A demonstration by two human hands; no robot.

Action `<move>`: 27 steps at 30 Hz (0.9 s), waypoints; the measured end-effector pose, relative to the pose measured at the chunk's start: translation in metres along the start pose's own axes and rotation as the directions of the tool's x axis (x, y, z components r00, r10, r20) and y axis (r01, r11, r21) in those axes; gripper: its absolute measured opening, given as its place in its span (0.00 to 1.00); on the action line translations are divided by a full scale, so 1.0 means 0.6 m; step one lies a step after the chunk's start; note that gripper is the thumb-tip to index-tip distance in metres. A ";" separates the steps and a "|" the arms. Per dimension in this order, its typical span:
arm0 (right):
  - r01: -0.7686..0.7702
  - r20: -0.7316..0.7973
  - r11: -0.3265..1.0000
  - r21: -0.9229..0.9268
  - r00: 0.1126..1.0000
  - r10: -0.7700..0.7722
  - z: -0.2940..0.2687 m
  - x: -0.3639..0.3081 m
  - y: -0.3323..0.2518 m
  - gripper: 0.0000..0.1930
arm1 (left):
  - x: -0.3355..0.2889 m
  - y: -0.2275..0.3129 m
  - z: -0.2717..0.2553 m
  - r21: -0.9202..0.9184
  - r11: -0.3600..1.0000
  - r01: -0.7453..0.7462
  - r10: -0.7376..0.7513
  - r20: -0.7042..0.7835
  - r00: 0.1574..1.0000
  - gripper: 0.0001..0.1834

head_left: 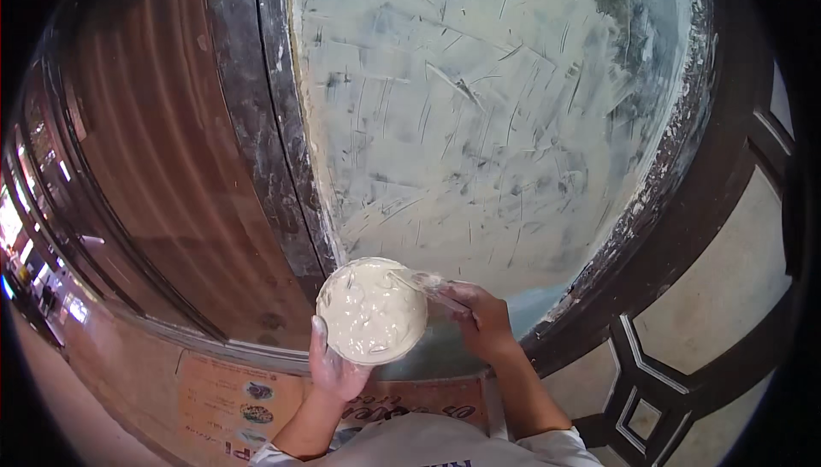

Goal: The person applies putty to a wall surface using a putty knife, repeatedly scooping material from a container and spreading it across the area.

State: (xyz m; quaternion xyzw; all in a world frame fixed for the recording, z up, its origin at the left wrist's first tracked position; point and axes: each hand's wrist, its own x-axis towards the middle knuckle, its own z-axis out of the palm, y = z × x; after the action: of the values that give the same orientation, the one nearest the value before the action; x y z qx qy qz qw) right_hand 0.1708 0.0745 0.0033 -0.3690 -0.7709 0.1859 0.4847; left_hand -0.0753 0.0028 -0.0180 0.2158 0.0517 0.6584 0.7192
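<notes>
Nearest to us is the pale shirt (428, 443) at the lower edge, with both our forearms reaching out past it. Our left hand (339, 371) grips the round tub (380, 361) from its lower left, the thumb up against the side and the palm underneath. The tub is in front of us, tilted so that we look into its mouth, and thick cream-coloured paste (369, 309) lies inside. Our right hand (481, 313), smeared with paste, is closed around a coated tool (416, 278), whose tip is at the tub's upper right rim; we cannot tell its exact shape. Below the tub, a printed orange sheet (224, 403) lies on the floor (115, 364). Farther off stands the wall (453, 150), streaked with pale coating and dark scratches, between a brown door (162, 150) on the left and dark woodwork with pale panels (714, 296) on the right.
</notes>
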 end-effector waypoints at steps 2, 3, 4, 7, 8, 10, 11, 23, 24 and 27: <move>0.123 -0.005 0.958 -0.259 0.992 -0.129 -0.008 -0.009 0.006 0.22 | 0.002 -0.007 0.000 0.007 1.000 0.002 -0.001 -0.012 1.000 0.39; 0.125 -0.001 0.958 -0.257 0.992 -0.129 -0.013 -0.015 0.007 0.22 | 0.004 -0.011 0.002 0.016 1.000 0.007 -0.006 -0.019 1.000 0.39; 0.084 0.025 0.950 -0.300 0.996 -0.080 -0.020 -0.020 0.007 0.21 | 0.001 -0.016 0.009 0.019 1.000 -0.005 0.005 -0.029 1.000 0.38; 0.066 0.044 0.934 -0.352 0.998 -0.054 -0.040 -0.022 0.015 0.21 | -0.004 -0.031 0.002 -0.011 1.000 0.013 -0.013 -0.044 0.999 0.38; 0.082 0.030 0.925 -0.372 0.997 -0.076 -0.048 -0.021 0.017 0.21 | 0.002 -0.038 0.008 -0.042 0.999 0.004 -0.006 -0.034 0.999 0.39; 0.056 -0.007 0.950 -0.307 0.998 -0.061 -0.057 -0.026 0.018 0.21 | 0.003 -0.047 0.012 -0.043 0.999 0.009 -0.012 -0.052 0.999 0.39; 0.032 -0.043 0.971 -0.239 0.998 -0.044 -0.063 -0.030 0.018 0.21 | 0.003 -0.052 0.013 -0.044 0.999 0.014 -0.017 -0.070 0.997 0.39; -0.438 -0.025 0.897 0.053 0.898 0.440 -0.144 0.004 0.024 0.10 | 0.011 -0.072 0.026 0.000 1.000 0.012 -0.012 -0.040 0.999 0.40; -0.438 -0.028 0.883 0.170 0.893 0.449 -0.143 0.015 0.032 0.11 | 0.009 -0.074 0.023 0.002 1.000 0.006 -0.006 -0.049 0.999 0.40; -0.263 0.000 0.884 0.387 0.959 0.285 -0.145 0.053 0.045 0.13 | 0.014 -0.092 0.019 0.059 0.996 0.070 -0.066 -0.065 0.996 0.38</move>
State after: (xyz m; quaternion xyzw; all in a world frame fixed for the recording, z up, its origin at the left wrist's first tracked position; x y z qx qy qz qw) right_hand 0.2503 0.1096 0.0455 -0.3773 -0.6456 0.3890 0.5381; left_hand -0.0191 0.0060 -0.0265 0.2148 0.1018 0.6383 0.7322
